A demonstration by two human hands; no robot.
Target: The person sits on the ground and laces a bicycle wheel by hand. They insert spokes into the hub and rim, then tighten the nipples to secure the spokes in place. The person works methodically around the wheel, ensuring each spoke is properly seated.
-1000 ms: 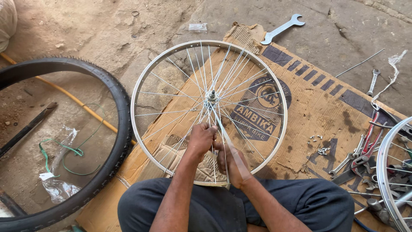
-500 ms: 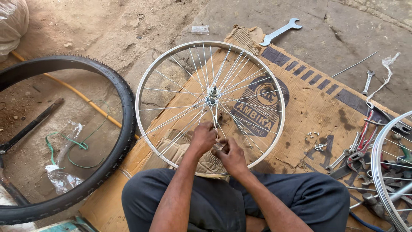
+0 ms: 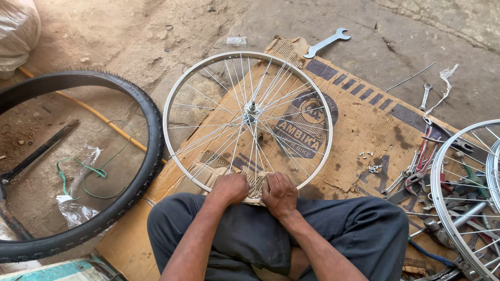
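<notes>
Wheel: the spoked wheel rim (image 3: 179, 96) lay flat on the cardboard sheet (image 3: 364, 130), centre frame, hub (image 3: 251, 110) above my hands.
Hands: left hand (image 3: 229, 188) and right hand (image 3: 279, 193) side by side at the rim's lower edge, equally near.
Fingers: curled tight on rim and spokes.
Count: one black tyre (image 3: 146, 151) left, one wrench (image 3: 326, 42) top, a second wheel (image 3: 442, 171) right.
</notes>
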